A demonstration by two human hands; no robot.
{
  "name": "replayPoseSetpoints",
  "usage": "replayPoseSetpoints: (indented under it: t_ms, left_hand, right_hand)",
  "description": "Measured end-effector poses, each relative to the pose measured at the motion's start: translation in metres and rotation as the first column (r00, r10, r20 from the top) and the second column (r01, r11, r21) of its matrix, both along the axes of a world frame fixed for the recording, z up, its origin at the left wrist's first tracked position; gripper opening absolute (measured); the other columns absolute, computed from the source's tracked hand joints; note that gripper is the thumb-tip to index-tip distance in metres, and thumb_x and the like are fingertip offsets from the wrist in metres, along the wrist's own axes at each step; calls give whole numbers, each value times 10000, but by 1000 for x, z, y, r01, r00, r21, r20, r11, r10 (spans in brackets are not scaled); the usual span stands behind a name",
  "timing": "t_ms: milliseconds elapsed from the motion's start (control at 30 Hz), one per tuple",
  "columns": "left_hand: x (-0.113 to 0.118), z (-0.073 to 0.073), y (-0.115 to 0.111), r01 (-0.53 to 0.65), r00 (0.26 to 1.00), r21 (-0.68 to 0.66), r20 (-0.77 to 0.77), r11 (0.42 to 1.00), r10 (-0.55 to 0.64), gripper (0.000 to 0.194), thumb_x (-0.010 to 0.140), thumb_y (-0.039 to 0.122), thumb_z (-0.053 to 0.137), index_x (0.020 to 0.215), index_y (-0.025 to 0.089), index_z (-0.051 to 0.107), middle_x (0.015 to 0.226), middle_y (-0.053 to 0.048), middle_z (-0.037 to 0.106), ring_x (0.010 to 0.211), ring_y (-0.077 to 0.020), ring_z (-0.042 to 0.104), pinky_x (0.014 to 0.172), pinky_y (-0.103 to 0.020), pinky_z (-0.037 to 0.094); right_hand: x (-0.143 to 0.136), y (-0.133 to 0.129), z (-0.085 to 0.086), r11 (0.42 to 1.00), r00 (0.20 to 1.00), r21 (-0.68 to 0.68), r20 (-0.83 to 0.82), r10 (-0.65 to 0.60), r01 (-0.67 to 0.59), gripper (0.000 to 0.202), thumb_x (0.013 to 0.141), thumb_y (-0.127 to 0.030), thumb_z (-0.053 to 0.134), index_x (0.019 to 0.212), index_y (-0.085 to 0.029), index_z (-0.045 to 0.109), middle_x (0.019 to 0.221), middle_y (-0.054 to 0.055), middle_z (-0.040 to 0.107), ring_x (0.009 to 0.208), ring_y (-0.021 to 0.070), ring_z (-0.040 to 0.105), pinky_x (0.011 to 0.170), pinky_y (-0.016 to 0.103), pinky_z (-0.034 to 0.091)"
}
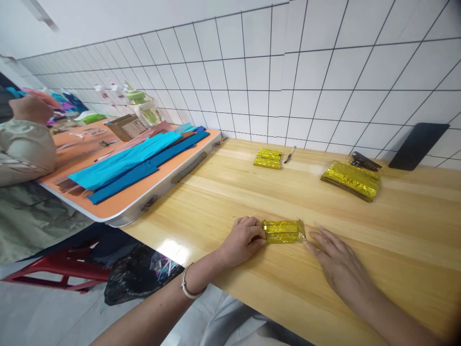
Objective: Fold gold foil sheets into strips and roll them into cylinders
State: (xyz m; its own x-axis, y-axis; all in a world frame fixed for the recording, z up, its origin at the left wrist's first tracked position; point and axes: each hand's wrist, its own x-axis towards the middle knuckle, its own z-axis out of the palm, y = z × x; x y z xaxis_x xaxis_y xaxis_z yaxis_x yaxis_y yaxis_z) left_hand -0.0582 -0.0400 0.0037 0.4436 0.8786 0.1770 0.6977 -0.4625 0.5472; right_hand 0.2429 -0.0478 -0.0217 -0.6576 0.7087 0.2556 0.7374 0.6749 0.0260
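Note:
A folded sheet of shiny gold foil paper (283, 231) lies flat on the wooden table in front of me, its right end creased and slightly raised. At its left end, my left hand (246, 239) has curled fingers closed on the edge. My right hand (336, 257) rests on the table to the right, fingers stretched out, with a fingertip by the paper's lower right corner. Farther back on the right sits a thick stack of gold foil sheets (350, 179). A smaller folded gold piece (267, 158) lies near the wall.
A dark stapler (365, 162) sits behind the stack, beside a black phone-like slab (418, 146) leaning on the tiled wall. A pen (290, 154) lies near the wall. Left, an orange folding table (118, 206) bears blue paper strips (126, 161); another person's arm (27, 149) is beyond.

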Motion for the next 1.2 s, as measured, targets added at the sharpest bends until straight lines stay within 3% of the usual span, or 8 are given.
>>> replayPoseSetpoints:
  t_ms: [300, 667, 933, 1200]
  left_hand:
    - [-1, -6, 1, -23, 997, -12, 73, 1000, 24, 140, 837, 323, 575, 779, 202, 618, 866, -36, 600, 877, -177, 538, 852, -330, 365]
    - [5, -1, 0, -67, 998, -1, 3, 998, 67, 139, 851, 248, 540, 746, 206, 620, 894, -19, 597, 876, -170, 524, 849, -338, 350]
    - [13, -2, 0, -160, 986, 13, -44, 987, 161, 80, 759, 172, 563, 689, 198, 592, 858, -14, 559, 865, -181, 493, 812, -336, 354]
    - [13, -4, 2, -176, 983, 4, -43, 984, 177, 56, 745, 192, 573, 689, 194, 572, 866, -20, 548, 842, -183, 490, 800, -338, 369]
  right_hand:
    - [0, 0, -1, 1000, 1000, -8, 7, 0, 0, 544, 771, 16, 392, 1234, -217, 559, 1316, 96, 504, 1331, 260, 261, 982, 445, 393]
    - [-1, -1, -1, 1000, 999, -24, 34, -18, 19, 557, 764, 21, 394, 1237, -224, 558, 1337, 91, 484, 1330, 260, 262, 994, 440, 379]
    - [-1, -1, -1, 1000, 1000, -19, 25, -7, 8, 549, 773, 23, 383, 1237, -211, 561, 1332, 104, 483, 1331, 265, 256, 1002, 446, 371]
    - [1, 0, -2, 1000, 999, -25, 32, -8, 9, 557, 770, 19, 395, 1243, -230, 553, 1338, 93, 480, 1331, 262, 259, 996, 444, 375]
